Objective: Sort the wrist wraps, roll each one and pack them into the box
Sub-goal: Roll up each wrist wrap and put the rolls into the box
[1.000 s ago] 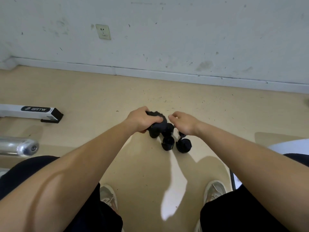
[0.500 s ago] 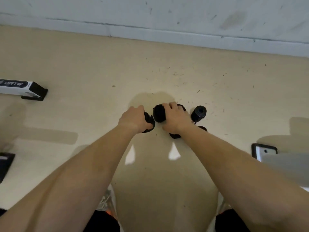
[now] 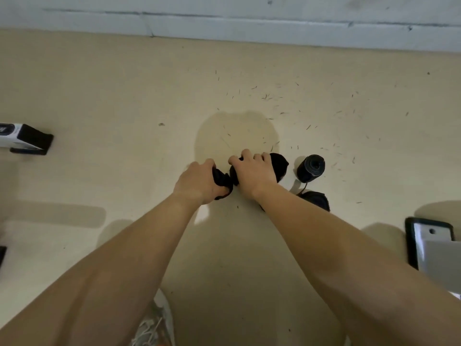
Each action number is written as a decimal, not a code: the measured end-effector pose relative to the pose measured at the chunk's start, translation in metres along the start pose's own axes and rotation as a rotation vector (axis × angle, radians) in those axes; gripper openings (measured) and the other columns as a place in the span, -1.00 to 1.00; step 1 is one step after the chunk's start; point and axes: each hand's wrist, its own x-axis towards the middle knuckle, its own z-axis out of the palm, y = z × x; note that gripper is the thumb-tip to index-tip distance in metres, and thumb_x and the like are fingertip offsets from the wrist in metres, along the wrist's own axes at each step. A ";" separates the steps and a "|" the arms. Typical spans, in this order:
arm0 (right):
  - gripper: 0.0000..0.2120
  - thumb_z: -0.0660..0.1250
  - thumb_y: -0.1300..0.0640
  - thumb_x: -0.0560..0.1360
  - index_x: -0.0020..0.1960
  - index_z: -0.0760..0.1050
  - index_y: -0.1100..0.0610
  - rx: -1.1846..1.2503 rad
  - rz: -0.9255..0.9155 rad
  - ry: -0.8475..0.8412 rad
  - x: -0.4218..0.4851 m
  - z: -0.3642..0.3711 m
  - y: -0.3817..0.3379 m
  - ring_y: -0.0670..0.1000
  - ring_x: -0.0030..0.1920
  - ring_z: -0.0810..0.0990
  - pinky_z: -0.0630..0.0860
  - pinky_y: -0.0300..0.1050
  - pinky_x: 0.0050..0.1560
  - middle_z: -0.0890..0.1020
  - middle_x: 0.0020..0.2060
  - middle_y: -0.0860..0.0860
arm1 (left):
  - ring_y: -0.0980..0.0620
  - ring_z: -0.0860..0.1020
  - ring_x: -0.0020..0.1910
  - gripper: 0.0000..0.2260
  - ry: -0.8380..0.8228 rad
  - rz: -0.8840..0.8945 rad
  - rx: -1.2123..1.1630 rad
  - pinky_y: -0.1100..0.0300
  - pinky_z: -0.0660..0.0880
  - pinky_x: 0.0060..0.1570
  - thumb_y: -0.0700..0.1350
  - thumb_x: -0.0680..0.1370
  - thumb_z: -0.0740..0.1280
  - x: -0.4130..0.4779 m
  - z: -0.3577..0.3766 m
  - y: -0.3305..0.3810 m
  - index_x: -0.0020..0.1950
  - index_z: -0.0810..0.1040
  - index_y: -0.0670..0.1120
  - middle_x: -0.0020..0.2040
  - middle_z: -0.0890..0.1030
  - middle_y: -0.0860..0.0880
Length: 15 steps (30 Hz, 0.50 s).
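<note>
Both my arms reach down over the beige floor. My left hand grips a black rolled wrist wrap at its right side. My right hand curls over another black wrist wrap, which sticks out past my fingers. To the right a third rolled wrap stands upright on the floor, its spiral end showing. A fourth black wrap lies just below it, partly behind my right forearm. No box shows in view.
A white and black machine foot sits at the left edge. A grey metal plate with black trim lies at the right edge. The white skirting runs along the top. My shoe shows at the bottom.
The camera has tilted further down and closer to the floor. Both hands went from holding the wraps in the air to gripping them low by the floor; two wraps now rest at the right.
</note>
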 end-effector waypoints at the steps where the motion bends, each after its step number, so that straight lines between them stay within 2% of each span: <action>1: -0.50 0.35 0.08 0.54 0.44 0.30 -0.05 0.046 0.013 0.007 -0.006 -0.005 0.003 0.27 0.26 0.47 0.26 0.17 0.37 0.41 0.31 0.13 | -0.09 0.58 -0.06 -0.52 0.005 0.007 -0.006 0.05 0.56 -0.13 0.14 0.43 0.52 -0.003 -0.005 0.002 0.20 0.45 -0.04 -0.01 0.49 -0.03; 3: -0.43 0.40 0.05 0.50 0.46 0.29 -0.08 0.120 0.022 0.020 -0.021 -0.021 0.011 0.27 0.27 0.45 0.28 0.18 0.35 0.39 0.33 0.12 | -0.08 0.58 -0.08 -0.53 0.017 0.028 -0.013 0.04 0.56 -0.14 0.14 0.43 0.53 -0.009 -0.019 0.009 0.20 0.45 -0.04 -0.04 0.49 -0.01; 7: -0.32 0.47 -0.03 0.44 0.49 0.28 -0.10 0.253 0.041 0.079 -0.060 -0.069 0.036 0.24 0.30 0.42 0.34 0.17 0.33 0.37 0.36 0.11 | -0.10 0.60 -0.06 -0.52 0.039 0.089 -0.002 0.05 0.54 -0.14 0.14 0.42 0.55 -0.029 -0.053 0.036 0.18 0.45 -0.02 0.02 0.54 -0.06; 15: -0.31 0.50 0.04 0.40 0.46 0.30 -0.07 0.308 0.162 0.215 -0.161 -0.174 0.102 0.19 0.29 0.35 0.54 0.12 0.19 0.34 0.33 0.08 | -0.09 0.56 0.00 -0.54 0.118 0.303 -0.013 0.06 0.50 -0.10 0.14 0.38 0.58 -0.103 -0.107 0.130 0.12 0.45 0.04 0.07 0.55 -0.07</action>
